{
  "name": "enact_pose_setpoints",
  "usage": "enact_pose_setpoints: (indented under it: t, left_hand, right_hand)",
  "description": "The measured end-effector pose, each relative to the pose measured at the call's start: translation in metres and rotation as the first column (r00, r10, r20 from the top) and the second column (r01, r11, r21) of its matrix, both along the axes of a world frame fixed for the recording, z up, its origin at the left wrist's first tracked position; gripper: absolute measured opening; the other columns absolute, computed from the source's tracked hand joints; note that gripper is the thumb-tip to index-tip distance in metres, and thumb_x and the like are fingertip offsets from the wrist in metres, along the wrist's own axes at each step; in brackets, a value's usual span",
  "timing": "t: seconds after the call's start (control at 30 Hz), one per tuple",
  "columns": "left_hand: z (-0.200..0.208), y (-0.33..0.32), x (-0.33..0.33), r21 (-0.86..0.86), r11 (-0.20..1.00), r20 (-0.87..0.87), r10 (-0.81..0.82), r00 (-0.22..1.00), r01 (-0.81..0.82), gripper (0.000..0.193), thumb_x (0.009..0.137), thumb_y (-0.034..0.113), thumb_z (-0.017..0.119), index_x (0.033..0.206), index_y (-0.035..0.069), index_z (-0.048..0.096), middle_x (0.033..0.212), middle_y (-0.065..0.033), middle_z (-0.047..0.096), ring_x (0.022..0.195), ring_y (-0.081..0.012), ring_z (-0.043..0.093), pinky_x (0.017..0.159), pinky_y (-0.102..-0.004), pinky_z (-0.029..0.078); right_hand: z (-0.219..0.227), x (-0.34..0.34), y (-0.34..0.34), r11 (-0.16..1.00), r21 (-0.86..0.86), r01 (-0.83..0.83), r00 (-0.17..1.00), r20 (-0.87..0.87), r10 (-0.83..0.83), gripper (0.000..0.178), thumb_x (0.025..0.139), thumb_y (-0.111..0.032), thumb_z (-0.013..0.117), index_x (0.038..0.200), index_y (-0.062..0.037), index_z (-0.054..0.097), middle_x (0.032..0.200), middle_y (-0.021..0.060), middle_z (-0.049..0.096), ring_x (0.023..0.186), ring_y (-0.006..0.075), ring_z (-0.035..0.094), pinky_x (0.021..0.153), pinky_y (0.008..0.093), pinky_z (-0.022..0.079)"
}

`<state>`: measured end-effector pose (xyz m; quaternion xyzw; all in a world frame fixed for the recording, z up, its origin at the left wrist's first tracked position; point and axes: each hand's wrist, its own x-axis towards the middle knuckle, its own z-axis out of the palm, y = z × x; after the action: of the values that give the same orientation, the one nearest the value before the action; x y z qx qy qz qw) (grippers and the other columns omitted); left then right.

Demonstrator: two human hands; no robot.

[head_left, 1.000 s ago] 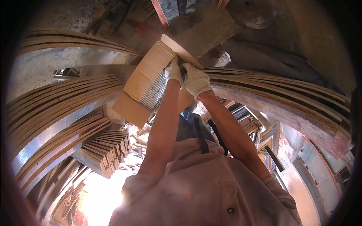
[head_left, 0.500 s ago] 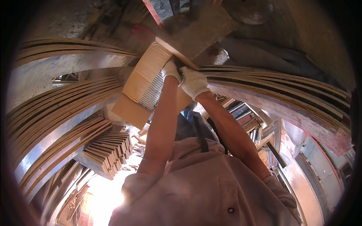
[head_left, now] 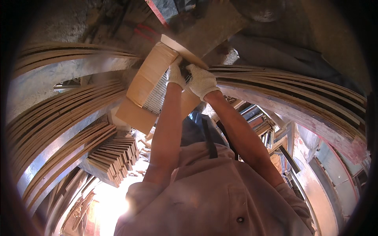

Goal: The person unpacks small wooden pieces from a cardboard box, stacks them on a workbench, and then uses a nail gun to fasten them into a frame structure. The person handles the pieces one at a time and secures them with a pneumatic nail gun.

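An open cardboard box (head_left: 151,74) with its flaps folded out sits in front of me, tilted in view. Rows of silvery metal pieces, like strips of staples or nails, (head_left: 156,96) fill part of it. My left hand (head_left: 176,74), in a whitish knit glove, reaches over these rows with its fingers curled down toward the far end of the box. Close beside it, my gloved right hand (head_left: 202,82) is closed, thumb and fingers bent inward. A small dark gap or object shows between the two hands; what the fingers hold is hidden.
Stacked wooden boards (head_left: 67,106) run along the left, and another board stack (head_left: 291,84) lies to the right. Short wood pieces (head_left: 112,157) are piled lower left. Beyond the box lie a brown panel (head_left: 212,29) and a red-handled tool (head_left: 145,32). Dark cloth (head_left: 271,55) lies at far right.
Both hands have shifted slightly, the left a little farther from the right, so a wider dark gap shows between them. The box stays nearly in place.
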<state>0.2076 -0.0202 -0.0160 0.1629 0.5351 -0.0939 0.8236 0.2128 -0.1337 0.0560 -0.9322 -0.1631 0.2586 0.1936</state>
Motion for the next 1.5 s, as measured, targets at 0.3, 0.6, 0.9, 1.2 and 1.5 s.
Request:
enact_pose_setpoints:
  t: [0.3,0.6,0.9,1.2,1.5]
  left_hand:
    - [-0.022,0.020,0.014,0.609,-0.673,-0.575,-0.740,-0.350,0.420,0.034,0.097,0.031,0.063,0.121,0.011,0.075,0.127,-0.0189,0.070,0.118,-0.0364,0.068,0.102,-0.0434,0.051]
    - [-0.019,0.040,0.035,0.674,-0.544,-0.424,-0.839,-0.341,0.500,0.031,0.088,0.018,0.072,0.111,-0.002,0.075,0.112,-0.0158,0.074,0.101,-0.0231,0.068,0.088,-0.0363,0.052]
    - [-0.028,0.046,0.038,0.600,-0.242,-0.251,-0.962,-0.107,0.763,0.039,0.086,0.022,0.074,0.118,0.000,0.074,0.120,-0.0139,0.073,0.106,-0.0239,0.066,0.092,-0.0350,0.051]
    - [-0.034,0.041,0.029,0.595,-0.114,-0.177,-0.984,-0.008,0.796,0.049,0.082,0.025,0.077,0.126,0.004,0.072,0.125,-0.0121,0.072,0.108,-0.0244,0.066,0.094,-0.0325,0.051]
    - [-0.035,0.035,0.034,0.641,-0.259,-0.272,-0.957,-0.101,0.722,0.056,0.084,0.033,0.079,0.129,0.001,0.070,0.134,-0.0145,0.069,0.117,-0.0266,0.065,0.097,-0.0349,0.050]
  right_hand:
    - [0.019,-0.020,-0.025,0.982,0.026,0.189,0.982,0.001,-0.189,0.049,0.085,-0.011,0.059,0.134,-0.0130,0.054,0.105,0.0234,0.073,0.099,0.0443,0.069,0.090,0.0536,0.053]
    - [0.022,-0.019,-0.014,0.994,-0.007,0.110,0.993,-0.032,-0.111,0.053,0.085,-0.013,0.059,0.138,-0.0092,0.052,0.103,0.0243,0.072,0.098,0.0426,0.070,0.092,0.0513,0.054]
    - [0.020,-0.031,0.038,0.922,0.008,0.387,0.834,-0.430,-0.346,0.057,0.087,-0.012,0.059,0.141,0.0007,0.045,0.105,0.0303,0.070,0.100,0.0448,0.070,0.088,0.0508,0.054]
    - [0.010,-0.075,0.042,0.987,0.057,0.148,0.987,-0.073,-0.144,0.033,0.083,-0.006,0.063,0.116,0.0009,0.065,0.125,0.0295,0.063,0.103,0.0408,0.068,0.091,0.0490,0.054]
    - [-0.015,-0.096,0.065,0.764,0.211,0.609,0.790,-0.245,-0.562,0.075,0.082,-0.011,0.063,0.149,0.0048,0.034,0.133,0.0333,0.056,0.120,0.0473,0.060,0.103,0.0485,0.049]
